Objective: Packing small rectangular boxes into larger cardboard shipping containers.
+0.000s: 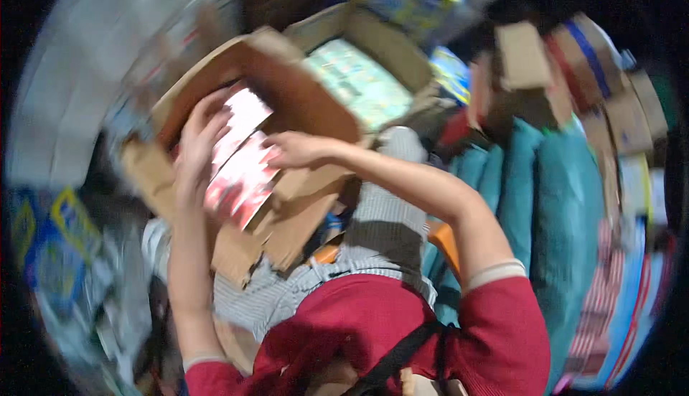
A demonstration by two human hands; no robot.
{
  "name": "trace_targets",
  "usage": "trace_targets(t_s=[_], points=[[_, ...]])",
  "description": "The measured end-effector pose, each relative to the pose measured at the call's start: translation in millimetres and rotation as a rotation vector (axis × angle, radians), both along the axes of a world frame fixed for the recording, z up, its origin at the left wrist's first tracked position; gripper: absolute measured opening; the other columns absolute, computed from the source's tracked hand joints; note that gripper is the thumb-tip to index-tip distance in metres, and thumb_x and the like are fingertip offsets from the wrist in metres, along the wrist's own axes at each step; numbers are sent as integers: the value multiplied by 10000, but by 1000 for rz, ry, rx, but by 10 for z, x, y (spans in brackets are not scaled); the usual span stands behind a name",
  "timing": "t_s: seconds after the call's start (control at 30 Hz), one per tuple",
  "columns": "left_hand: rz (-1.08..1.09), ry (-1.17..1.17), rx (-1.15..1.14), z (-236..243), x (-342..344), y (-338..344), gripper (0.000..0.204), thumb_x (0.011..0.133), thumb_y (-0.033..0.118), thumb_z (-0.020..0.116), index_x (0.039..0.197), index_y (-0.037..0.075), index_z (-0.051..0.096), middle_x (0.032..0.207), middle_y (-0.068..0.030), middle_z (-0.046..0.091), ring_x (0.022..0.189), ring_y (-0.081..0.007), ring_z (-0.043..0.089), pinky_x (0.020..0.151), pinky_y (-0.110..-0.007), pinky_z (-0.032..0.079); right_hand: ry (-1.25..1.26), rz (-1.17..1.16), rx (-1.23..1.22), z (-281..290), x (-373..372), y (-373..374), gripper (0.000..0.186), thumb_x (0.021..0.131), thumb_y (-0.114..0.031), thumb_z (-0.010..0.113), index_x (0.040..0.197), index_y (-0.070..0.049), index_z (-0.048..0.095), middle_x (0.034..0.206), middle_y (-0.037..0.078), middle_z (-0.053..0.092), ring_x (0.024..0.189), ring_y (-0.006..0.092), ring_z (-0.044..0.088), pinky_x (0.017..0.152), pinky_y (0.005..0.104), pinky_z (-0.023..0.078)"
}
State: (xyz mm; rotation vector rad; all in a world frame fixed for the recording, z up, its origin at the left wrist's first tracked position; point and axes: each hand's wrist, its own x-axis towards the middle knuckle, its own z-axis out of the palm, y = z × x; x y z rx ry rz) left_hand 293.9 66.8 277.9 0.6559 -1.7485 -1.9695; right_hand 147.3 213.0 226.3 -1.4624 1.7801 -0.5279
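Note:
Two white-and-red packs (247,181), blurred and washed out by light, lie end to end at the mouth of an open cardboard box (316,95). My left hand (201,130) curls over their left side, fingers bent onto the upper pack. From the right, my right hand (298,150) presses its fingertips against the packs' edge, near where the two meet. Both hands appear closed on the packs, though motion smears the fingers. Torn-looking box flaps (305,217) fold out toward my lap. The inside of the box is mostly in shadow.
Behind stands another open carton (337,19) holding pale green packs (359,80). Large teal sacks (567,231) line my right side, with stacked cardboard boxes (631,120) beyond. Blue-and-yellow packaging (54,245) and crumpled plastic (118,310) lie at left. Something orange (443,245) sits beside my leg.

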Motion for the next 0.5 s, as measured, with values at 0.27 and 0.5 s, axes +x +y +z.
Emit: trace_targets(t_s=[0.27,0.5], points=[[-484,-41,-598,402,-161,909,346,843,77,510,1174,-7,456,1018,-111,551,908,-148,530,804,-274,427,147,214,-165,568,-148,301,344,693,-194,586,940,45,568,858,206,607,830,337,583,726,417,461],[-680,200,-770,1163,-735,1589,329,810,-32,497,1139,-33,483,999,-123,573,913,-172,547,805,-278,430,278,76,-316,1905,-300,1647,287,763,-214,578,917,27,551,800,199,591,776,355,573,702,426,450]])
